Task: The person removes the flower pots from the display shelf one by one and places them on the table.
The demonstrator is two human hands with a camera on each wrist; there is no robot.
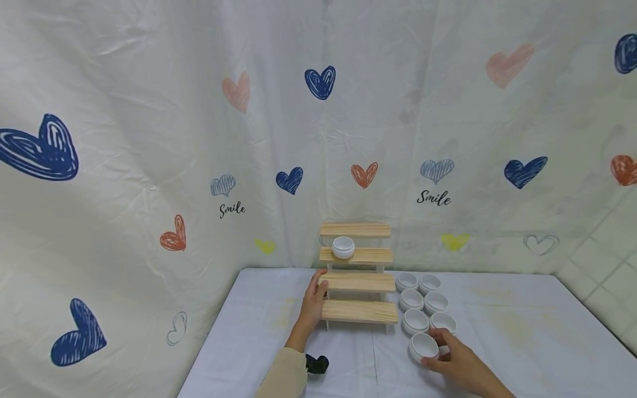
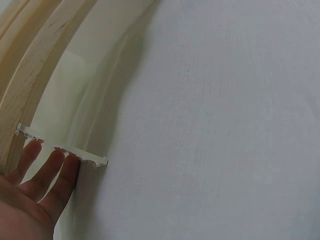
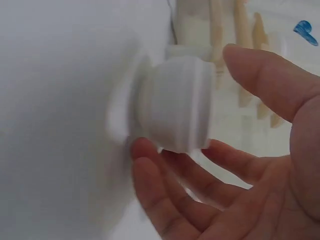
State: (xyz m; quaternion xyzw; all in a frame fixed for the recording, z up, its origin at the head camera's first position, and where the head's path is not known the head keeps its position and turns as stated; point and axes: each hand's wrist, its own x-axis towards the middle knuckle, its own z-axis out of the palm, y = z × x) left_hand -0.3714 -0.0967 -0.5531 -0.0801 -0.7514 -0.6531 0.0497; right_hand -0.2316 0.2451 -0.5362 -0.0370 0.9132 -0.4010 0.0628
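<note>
- Head view: cream curtain [image 1: 149, 138] printed with hearts and "Smile" hangs behind a table with a white cloth [image 1: 522, 331].
- Wooden stepped rack [image 1: 357, 276], four shelves, stands at the back of the table; shelf boards run left-right. One white cup [image 1: 343, 247] sits on the second shelf from the top, left part, mouth up.
- Left hand [image 1: 314, 301] rests on the rack's left end at the third shelf, thumb on top of the board, fingers around the side. Beige sleeve [image 1: 283, 376] is cut off by the frame bottom. A small black object [image 1: 316, 364] lies beside the sleeve; can't tell what it is.
- Six more white cups [image 1: 423, 301] sit in two rows right of the rack, mouths up.
- Right hand [image 1: 455, 362] closes around the nearest cup [image 1: 423, 345], front of the left row, on the cloth. Forearm is cut off at the bottom edge.
- Left wrist view: fingers [image 2: 47, 172] lie straight and close together against a white, rough-edged bit of the rack [image 2: 65, 148]; wooden boards [image 2: 35, 75] curve away upper left from lens distortion. Thumb is out of frame.
- Right wrist view: the cup [image 3: 175, 117] is blurred, seen side-on, axis roughly horizontal in frame because of the camera angle. Thumb [image 3: 265, 80] is on one side, fingertips [image 3: 150, 160] curl on the other. Rack is visible but soft behind it.
</note>
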